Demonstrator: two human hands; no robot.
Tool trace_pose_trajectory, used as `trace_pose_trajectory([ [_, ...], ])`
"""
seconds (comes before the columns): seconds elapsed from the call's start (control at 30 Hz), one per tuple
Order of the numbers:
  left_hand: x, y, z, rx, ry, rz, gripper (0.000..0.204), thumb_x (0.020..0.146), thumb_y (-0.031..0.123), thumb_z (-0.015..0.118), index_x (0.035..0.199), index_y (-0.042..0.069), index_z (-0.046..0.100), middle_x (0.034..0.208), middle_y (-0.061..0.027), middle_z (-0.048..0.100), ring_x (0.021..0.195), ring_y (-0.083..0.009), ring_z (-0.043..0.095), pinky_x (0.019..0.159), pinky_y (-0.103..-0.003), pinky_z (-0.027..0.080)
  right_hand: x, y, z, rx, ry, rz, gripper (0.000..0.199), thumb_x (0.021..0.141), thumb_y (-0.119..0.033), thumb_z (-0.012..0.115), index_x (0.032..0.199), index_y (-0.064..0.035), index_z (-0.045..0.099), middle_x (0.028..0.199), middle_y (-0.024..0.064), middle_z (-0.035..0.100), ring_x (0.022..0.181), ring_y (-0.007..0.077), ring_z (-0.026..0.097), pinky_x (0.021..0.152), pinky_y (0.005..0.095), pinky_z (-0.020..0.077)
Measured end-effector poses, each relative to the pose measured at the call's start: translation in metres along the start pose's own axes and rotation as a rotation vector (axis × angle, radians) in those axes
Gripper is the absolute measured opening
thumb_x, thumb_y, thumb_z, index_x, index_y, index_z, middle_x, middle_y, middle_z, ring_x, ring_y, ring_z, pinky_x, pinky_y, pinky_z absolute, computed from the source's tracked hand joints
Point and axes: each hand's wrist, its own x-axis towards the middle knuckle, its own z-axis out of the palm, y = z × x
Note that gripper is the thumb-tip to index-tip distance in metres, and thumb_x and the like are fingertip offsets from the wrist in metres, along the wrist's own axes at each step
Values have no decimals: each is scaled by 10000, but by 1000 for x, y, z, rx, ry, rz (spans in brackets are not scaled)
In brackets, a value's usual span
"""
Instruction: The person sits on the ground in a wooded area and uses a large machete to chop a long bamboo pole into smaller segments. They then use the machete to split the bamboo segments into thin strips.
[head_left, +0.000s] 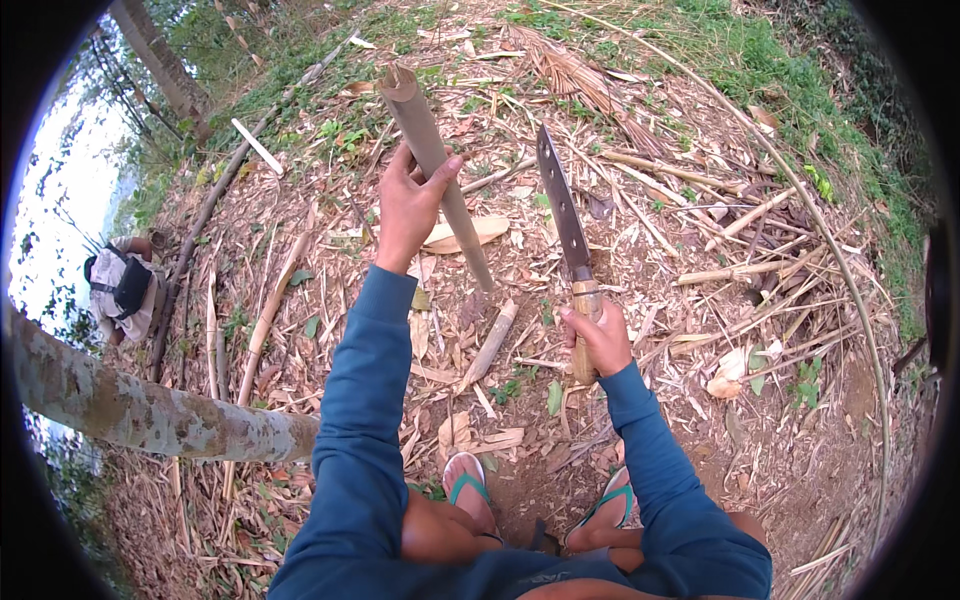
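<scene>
In my left hand (pixel 410 205) is a grey-brown length of bamboo (pixel 450 195), tilted, its ragged wider end up and away from me. My fingers wrap round it above its middle, and the thinner end points down toward the ground. My right hand (pixel 600 338) grips the wooden handle of a machete (pixel 563 205), whose dark blade has several holes along it and points away from me. Blade and bamboo are apart. Below them, a short cut bamboo piece (pixel 488 345) lies on the littered ground.
A mottled tree trunk (pixel 160 410) crosses at the left, near my left forearm. Cut sticks (pixel 750 250) are piled on the right, beside a long curved pole (pixel 800 190). Dry leaves and chips cover the ground. Another person (pixel 125 285) is bent over at far left.
</scene>
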Motion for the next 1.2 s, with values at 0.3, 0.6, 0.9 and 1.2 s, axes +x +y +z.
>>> trace_pose_trajectory([
  [0.3,-13,-34,92,140,33,-86,348,814,217,786,1043,2,635,809,-143,705,704,-221,679,659,-364,516,3,-179,12,-117,-47,-307,259,885,-164,698,1063,-13,587,778,14,613,675,65,578,607,243,478],
  [0.6,-15,-45,103,281,22,-66,375,796,227,813,1016,-22,638,800,-136,710,705,-199,681,633,-336,524,4,-187,16,-31,-6,-545,220,908,-192,697,982,-7,606,785,4,638,687,64,584,615,258,486],
  [0.9,-19,-69,110,111,-58,-6,301,899,92,689,1147,-62,614,979,-166,712,848,-237,701,761,-339,568,46,-132,1,-624,57,-241,397,778,-327,721,935,31,648,700,154,652,583,265,620,594,380,495],
  [1.2,-25,-74,97,105,-120,-43,404,933,2,592,1307,-118,495,1165,-232,649,1063,-276,657,862,-374,533,24,-144,2,-182,-178,26,403,763,-288,719,962,48,621,655,179,621,593,270,626,600,383,505],
])
